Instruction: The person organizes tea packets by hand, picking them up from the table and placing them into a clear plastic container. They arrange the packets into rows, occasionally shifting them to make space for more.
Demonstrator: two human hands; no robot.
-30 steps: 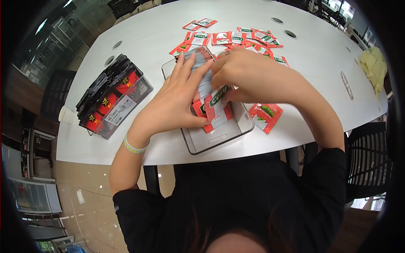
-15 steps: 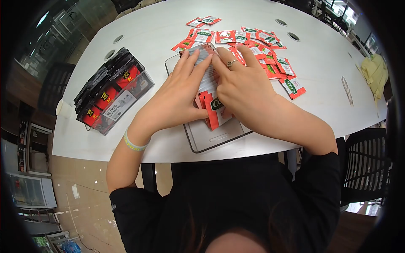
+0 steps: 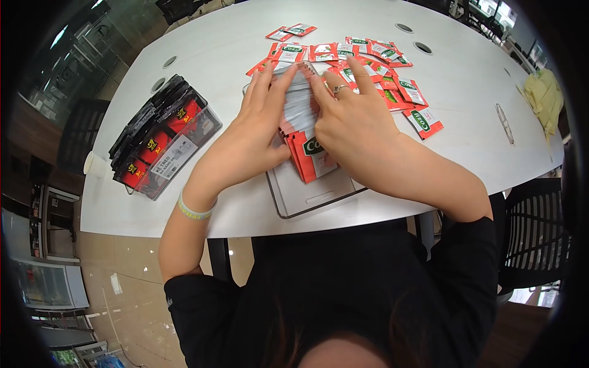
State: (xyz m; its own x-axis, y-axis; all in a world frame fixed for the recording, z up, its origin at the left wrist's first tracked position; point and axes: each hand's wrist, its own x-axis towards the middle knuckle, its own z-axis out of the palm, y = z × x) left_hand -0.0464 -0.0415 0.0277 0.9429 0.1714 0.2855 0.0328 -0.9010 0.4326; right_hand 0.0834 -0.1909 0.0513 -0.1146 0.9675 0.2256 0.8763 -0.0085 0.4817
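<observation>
A tight row of red-and-white Cozy tea sachets (image 3: 300, 105) stands on edge, slightly fanned at the front, over a clear plastic tray (image 3: 291, 202). My left hand (image 3: 254, 132) lies along the row's left side, fingers stretched towards the far end and thumb by the front sachets. Against the right side rests my right hand (image 3: 359, 119), wearing a ring, its index finger reaching along the row and its thumb hidden. Between them the two hands hold the sachets together.
Loose tea sachets (image 3: 408, 91) are scattered beyond and right of my hands. At left stands a clear box (image 3: 205, 126) of black-and-red coffee packets, near a paper cup (image 3: 93, 163). A pen (image 3: 504, 124) and yellow cloth (image 3: 543, 101) lie at right on the white table (image 3: 147, 218).
My left thumb has drawn back from the front sachet to the row's left side. The front sachets sit a little more together. The whole view has shifted slightly.
</observation>
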